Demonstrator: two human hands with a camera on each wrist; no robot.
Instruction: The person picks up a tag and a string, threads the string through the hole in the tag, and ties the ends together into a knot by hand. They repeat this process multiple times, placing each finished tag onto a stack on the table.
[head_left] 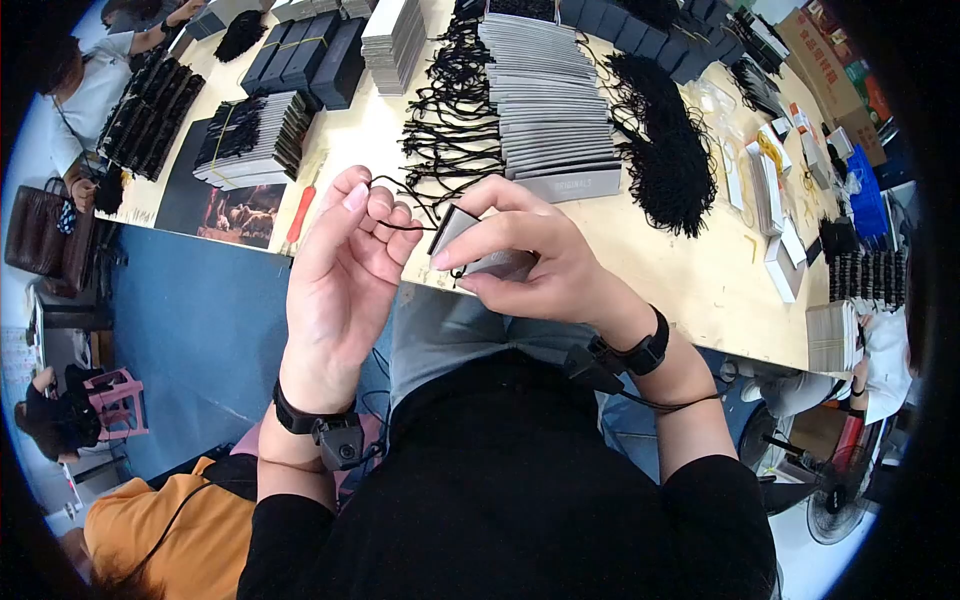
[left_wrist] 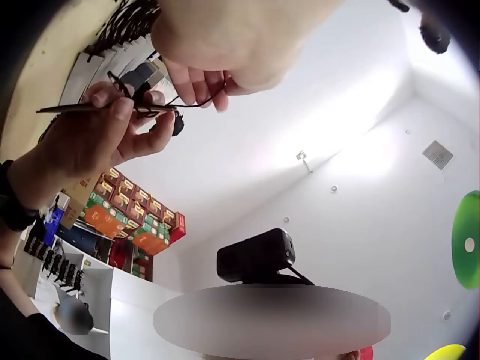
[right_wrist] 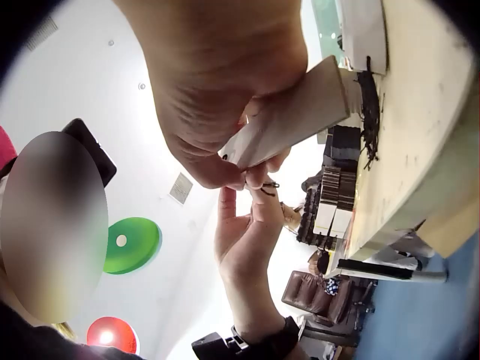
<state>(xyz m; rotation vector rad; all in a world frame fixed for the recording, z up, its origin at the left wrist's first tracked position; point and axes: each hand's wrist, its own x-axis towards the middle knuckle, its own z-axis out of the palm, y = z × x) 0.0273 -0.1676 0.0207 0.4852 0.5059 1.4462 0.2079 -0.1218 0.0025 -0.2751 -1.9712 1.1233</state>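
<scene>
My right hand (head_left: 545, 245) grips a flat grey card tag (head_left: 505, 264) between thumb and fingers, above the table's front edge. A thin black cord (head_left: 408, 229) runs from the tag to my left hand (head_left: 345, 270), which pinches it with thumb and forefinger, palm turned up. In the left wrist view, the cord (left_wrist: 201, 106) stretches between both hands and the tag (left_wrist: 64, 109) appears nearly edge-on. The right wrist view shows the tag's broad pale face (right_wrist: 300, 112) sticking out past my right hand (right_wrist: 225, 82); its end by the fingertips is partly hidden.
Beyond my hands lies a long row of grey tags (head_left: 555, 110) with black cords (head_left: 455, 125). A heap of black cords (head_left: 665, 150) is to its right. Left are a red-handled tool (head_left: 301, 214), a dark picture sheet (head_left: 240, 215) and stacked tags (head_left: 265, 140).
</scene>
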